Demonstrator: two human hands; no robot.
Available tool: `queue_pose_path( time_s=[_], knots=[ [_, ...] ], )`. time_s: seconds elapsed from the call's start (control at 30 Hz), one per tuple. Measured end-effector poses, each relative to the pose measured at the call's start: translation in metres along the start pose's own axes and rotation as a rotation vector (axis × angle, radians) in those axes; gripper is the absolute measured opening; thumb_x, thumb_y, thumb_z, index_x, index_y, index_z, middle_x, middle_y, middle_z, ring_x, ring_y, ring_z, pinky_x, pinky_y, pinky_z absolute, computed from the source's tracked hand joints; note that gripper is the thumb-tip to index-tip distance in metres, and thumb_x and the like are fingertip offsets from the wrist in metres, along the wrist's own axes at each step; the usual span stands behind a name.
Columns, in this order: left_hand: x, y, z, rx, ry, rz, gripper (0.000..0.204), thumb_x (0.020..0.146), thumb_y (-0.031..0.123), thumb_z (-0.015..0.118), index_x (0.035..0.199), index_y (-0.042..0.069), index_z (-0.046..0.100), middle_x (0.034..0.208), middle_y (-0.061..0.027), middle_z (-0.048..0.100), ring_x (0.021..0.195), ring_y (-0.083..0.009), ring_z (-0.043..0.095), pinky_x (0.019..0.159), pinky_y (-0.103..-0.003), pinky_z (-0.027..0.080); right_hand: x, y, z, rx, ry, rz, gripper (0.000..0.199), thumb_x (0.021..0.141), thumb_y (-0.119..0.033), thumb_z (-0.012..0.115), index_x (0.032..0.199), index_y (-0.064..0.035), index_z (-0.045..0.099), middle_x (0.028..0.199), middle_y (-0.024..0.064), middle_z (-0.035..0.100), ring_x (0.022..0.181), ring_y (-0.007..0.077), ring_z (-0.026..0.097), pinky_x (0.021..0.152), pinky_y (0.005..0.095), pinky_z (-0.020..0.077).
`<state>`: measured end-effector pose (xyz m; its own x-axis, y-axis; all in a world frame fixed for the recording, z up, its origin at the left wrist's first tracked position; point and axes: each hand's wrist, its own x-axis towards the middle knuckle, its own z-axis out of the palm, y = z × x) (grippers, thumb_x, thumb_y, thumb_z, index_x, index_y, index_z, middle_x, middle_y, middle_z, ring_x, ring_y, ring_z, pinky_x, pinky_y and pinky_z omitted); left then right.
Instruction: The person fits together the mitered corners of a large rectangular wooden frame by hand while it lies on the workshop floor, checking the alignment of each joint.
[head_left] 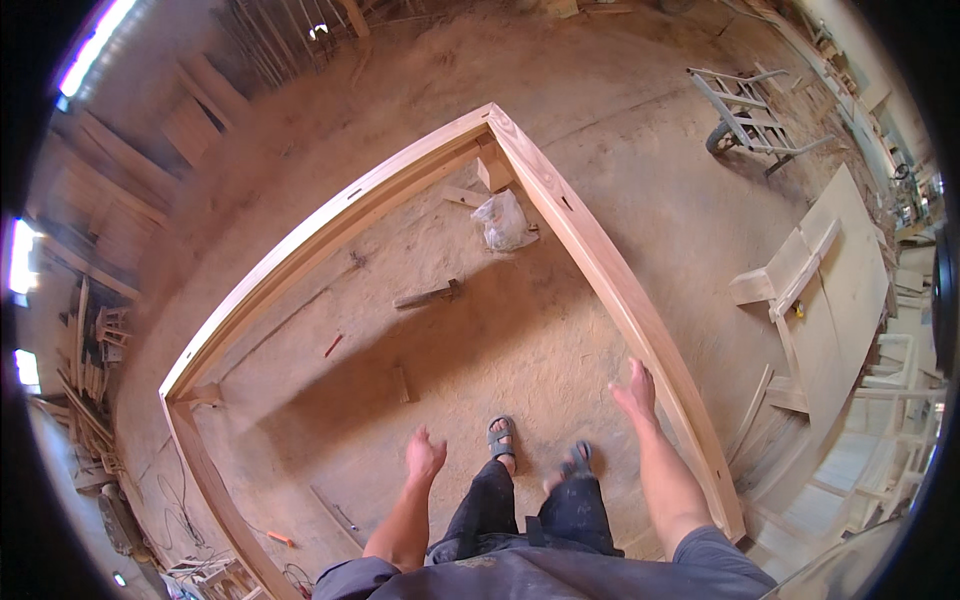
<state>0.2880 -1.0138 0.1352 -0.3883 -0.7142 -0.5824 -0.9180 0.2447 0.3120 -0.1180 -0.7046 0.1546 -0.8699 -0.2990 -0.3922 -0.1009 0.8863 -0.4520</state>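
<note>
1 big wooden frame (590, 250) flat on the dusty floor (640, 140), w/ you standing inside it; 1 plastic bag (503, 221) near its far corner. Your 2 hands both empty: left hand (424, 456) loosely open over floor, right hand (635, 390) spread, just beside frame's right rail, contact unclear. Frame pale, bare wood.
</note>
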Motion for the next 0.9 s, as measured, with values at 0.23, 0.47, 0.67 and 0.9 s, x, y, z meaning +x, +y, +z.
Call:
queue_pose_path(
  time_s=[0.23,0.47,0.67,0.9],
  knots=[
    [0.157,0.237,-0.053,-0.543,-0.059,0.128,0.071,0.095,0.025,0.074,0.155,-0.003,0.048,0.146,-0.0223,0.064,0.137,-0.0294,0.061,0.115,-0.037,0.047,0.162,-0.101,-0.015,-0.144,0.132,-0.072,0.094,0.071,-0.027,0.092,0.149,-0.0025,0.047,0.142,0.0268,0.060,0.135,0.0426,0.054,0.118,0.0516,0.0402],
    [0.354,0.345,-0.061,-0.470,0.069,0.311,0.076,0.088,0.022,0.080,0.152,-0.005,0.048,0.143,-0.0281,0.059,0.133,-0.0381,0.057,0.114,-0.045,0.046,0.349,-0.200,0.010,-0.317,0.138,-0.142,0.114,0.069,-0.032,0.096,0.159,-0.0070,0.032,0.142,0.0223,0.058,0.137,0.0405,0.052,0.116,0.0530,0.0382],
    [0.525,0.405,-0.157,-0.097,0.313,0.342,0.081,0.082,0.020,0.084,0.151,0.000,0.047,0.148,-0.0252,0.053,0.137,-0.0436,0.048,0.117,-0.051,0.040,0.441,-0.261,0.055,-0.332,0.095,-0.180,0.117,0.072,-0.029,0.095,0.163,-0.0074,0.025,0.143,0.0239,0.055,0.130,0.0416,0.056,0.113,0.0536,0.0403],
    [0.662,0.448,-0.225,0.250,0.363,0.446,0.097,0.080,0.030,0.088,0.159,0.006,0.038,0.159,-0.0192,0.045,0.150,-0.0378,0.037,0.128,-0.050,0.025,0.475,-0.295,0.085,-0.380,0.161,0.017,0.100,0.070,-0.024,0.093,0.151,-0.0066,0.037,0.127,0.0254,0.058,0.118,0.0448,0.058,0.104,0.0538,0.0472]
  ],
)
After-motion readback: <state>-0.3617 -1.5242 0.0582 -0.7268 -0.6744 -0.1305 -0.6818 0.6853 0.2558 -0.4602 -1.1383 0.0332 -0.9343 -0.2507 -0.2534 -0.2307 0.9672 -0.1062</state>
